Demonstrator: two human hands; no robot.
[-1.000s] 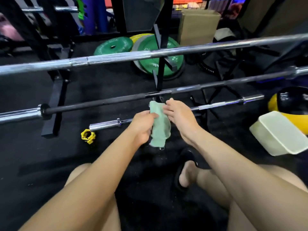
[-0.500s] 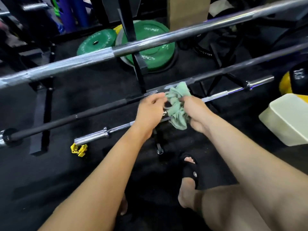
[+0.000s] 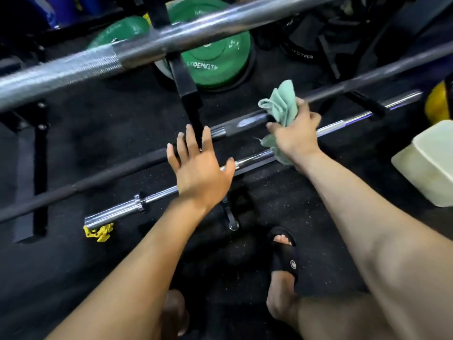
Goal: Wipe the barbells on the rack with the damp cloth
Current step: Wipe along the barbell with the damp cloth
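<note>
Since half a second ago the left hand (image 3: 199, 168) has let go of the damp cloth (image 3: 279, 111) and spreads flat, fingers straight, holding nothing, while the right hand (image 3: 296, 133) alone grips the bunched cloth on the black barbell (image 3: 245, 123), at 1 o'clock from the left. Wiping looks just begun; next comes a slide along the shaft toward 2 o'clock, where room lies open. At 10 o'clock the rack upright (image 3: 186, 87) blocks travel, and the silver barbell (image 3: 171, 192) runs just beneath.
</note>
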